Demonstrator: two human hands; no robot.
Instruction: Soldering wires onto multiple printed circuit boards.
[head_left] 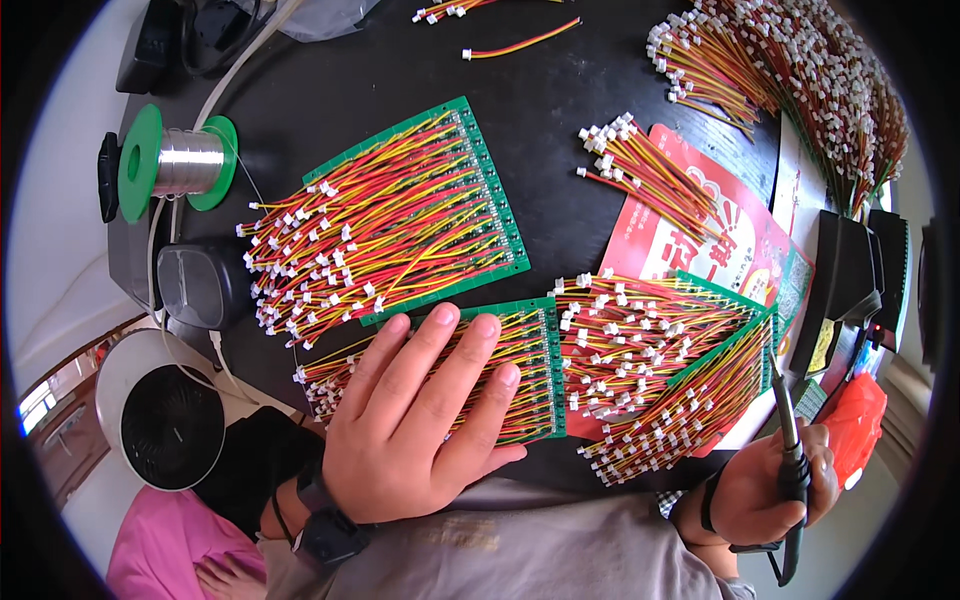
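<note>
My left hand (405, 450) lies palm down, fingers spread, over a green circuit board panel (555, 375) with rows of red and yellow wires ending in white plugs. The hand hides part of that panel. In my right hand (750, 490), at the lower right, is a soldering iron (793, 470), its thin tip pointing up and away from me. A second wired panel (492, 195) lies beyond my left hand. Two more wired boards (715, 350) overlap at an angle between my hands, near the iron's tip.
A green spool of solder wire (190, 162) stands at the left, with a grey rounded case (192, 287) nearer. Loose wires (655, 170) rest on a red printed sheet (625, 240). A large wire bundle (825, 90) fills the far right. Someone in pink (180, 545) shows at lower left.
</note>
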